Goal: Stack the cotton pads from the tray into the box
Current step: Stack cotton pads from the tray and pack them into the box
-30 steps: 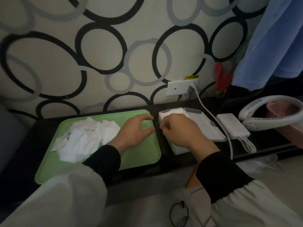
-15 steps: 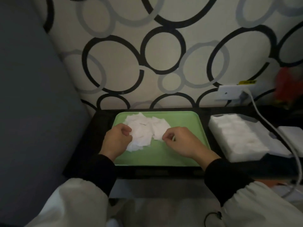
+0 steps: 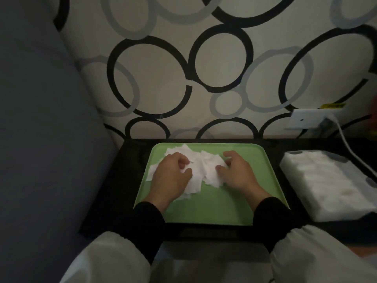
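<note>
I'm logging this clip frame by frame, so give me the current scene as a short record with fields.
tray: green tray on a dark table
pads: loose pile of cotton pads in the tray's far half
left hand: left hand resting on the pile, fingers curled on pads
right hand: right hand at the pile's right edge, fingertips on pads
box: box right of the tray, already holding white pads

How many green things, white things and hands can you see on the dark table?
Green: 1, the tray
White: 2, the pile of cotton pads and the box full of pads
Hands: 2, left hand and right hand
Total: 5
</note>
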`<state>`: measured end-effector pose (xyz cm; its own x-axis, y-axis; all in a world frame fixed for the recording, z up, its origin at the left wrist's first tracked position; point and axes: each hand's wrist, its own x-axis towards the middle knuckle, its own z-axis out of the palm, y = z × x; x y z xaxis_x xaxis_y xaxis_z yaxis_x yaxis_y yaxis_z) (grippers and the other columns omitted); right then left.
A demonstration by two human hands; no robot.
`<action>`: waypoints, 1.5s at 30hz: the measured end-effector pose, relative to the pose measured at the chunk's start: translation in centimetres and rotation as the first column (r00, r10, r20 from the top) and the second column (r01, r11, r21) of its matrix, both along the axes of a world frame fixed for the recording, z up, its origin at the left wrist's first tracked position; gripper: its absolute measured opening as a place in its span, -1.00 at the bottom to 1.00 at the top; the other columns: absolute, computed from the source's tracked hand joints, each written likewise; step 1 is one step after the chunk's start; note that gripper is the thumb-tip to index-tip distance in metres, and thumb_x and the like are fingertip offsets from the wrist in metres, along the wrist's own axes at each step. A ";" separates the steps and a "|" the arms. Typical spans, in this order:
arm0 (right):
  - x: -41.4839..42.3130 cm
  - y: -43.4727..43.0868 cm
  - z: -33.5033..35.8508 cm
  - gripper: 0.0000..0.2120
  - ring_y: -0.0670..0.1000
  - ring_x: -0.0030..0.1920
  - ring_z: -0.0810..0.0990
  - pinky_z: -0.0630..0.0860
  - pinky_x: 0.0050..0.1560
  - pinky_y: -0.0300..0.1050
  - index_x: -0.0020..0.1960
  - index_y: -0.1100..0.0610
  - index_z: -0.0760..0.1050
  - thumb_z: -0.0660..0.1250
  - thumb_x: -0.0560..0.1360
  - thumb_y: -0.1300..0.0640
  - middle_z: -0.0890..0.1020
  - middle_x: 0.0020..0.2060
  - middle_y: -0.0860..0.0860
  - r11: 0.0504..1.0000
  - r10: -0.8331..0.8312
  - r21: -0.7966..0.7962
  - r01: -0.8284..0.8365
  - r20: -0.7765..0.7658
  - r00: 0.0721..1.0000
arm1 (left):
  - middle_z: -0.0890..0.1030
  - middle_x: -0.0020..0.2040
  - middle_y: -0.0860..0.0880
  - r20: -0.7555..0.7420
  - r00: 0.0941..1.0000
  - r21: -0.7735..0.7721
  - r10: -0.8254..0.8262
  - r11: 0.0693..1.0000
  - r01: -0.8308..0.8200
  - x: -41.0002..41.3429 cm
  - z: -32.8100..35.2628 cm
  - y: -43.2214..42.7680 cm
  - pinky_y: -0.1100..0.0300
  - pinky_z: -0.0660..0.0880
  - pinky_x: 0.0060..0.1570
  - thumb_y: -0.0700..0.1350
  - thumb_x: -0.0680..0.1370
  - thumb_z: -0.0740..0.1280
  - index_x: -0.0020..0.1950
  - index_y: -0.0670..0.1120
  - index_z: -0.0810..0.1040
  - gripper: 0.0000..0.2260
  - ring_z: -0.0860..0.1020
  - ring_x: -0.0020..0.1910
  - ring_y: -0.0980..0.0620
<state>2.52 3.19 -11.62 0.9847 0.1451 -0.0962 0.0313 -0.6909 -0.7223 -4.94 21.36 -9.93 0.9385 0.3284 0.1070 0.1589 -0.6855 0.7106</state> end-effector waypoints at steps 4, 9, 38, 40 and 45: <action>0.4 0.1 -0.1 -0.61 0.08 0.05 0.63 0.58 0.11 0.06 0.28 0.08 0.50 0.39 0.46 0.15 0.66 0.07 0.04 0.999 -0.026 0.033 0.027 -0.007 1.000 | 0.52 -0.05 0.13 0.023 1.000 -0.004 -0.016 1.000 0.016 0.5 0.2 -0.7 0.19 0.49 -0.03 -0.10 0.51 0.43 0.05 0.06 0.54 -0.84 0.49 -0.09 0.12; 0.1 -0.4 1.0 -0.89 0.17 -0.13 0.65 0.60 -0.08 0.07 -0.10 0.19 0.63 0.32 0.46 0.24 0.67 -0.20 0.13 0.996 0.013 0.090 -0.012 -0.014 1.000 | 0.52 -0.05 0.15 0.070 0.998 -0.021 0.002 1.000 0.000 0.5 0.3 -1.2 0.23 0.45 -0.06 -0.13 0.50 0.43 0.04 0.07 0.54 -0.83 0.50 -0.08 0.13; -1.1 -5.2 6.6 -0.90 0.04 -0.20 0.57 0.49 -0.20 -0.13 -0.01 0.19 0.66 0.37 0.54 0.27 0.70 -0.14 0.20 0.758 0.260 0.617 -0.210 0.008 0.966 | 0.73 -0.10 -0.06 0.052 0.981 -0.677 -0.188 0.715 0.173 0.0 1.9 -4.2 0.20 0.62 -0.23 -0.18 0.60 0.37 0.10 -0.06 0.63 -0.89 0.70 -0.16 0.05; -1.2 -5.6 6.7 -0.94 -0.01 -0.25 0.56 0.47 -0.23 -0.19 -0.07 0.19 0.67 0.42 0.49 0.27 0.70 -0.19 0.17 0.809 0.376 0.485 -0.333 0.009 0.927 | 0.73 -0.10 -0.06 0.058 0.966 -0.645 -0.253 0.729 0.229 -0.2 2.0 -4.1 0.12 0.62 -0.22 -0.18 0.60 0.37 0.07 0.01 0.64 -0.88 0.70 -0.14 -0.01; -1.1 -5.3 6.1 -0.98 0.00 -0.22 0.56 0.49 -0.14 -0.17 -0.14 0.13 0.69 0.51 0.43 0.22 0.69 -0.21 0.05 0.856 0.438 0.282 -0.434 0.051 0.897 | 0.71 -0.03 -0.15 0.044 0.930 -0.595 -0.365 0.738 0.318 -0.4 2.0 -4.3 0.07 0.60 -0.24 -0.34 0.56 0.30 0.14 -0.05 0.66 -0.72 0.68 -0.11 -0.07</action>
<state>1.45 -2.09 -5.50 0.8130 0.5823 -0.0010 0.2699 -0.3783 -0.8855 -5.35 17.07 -7.91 0.9969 -0.0398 -0.0680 0.0608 -0.1604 0.9852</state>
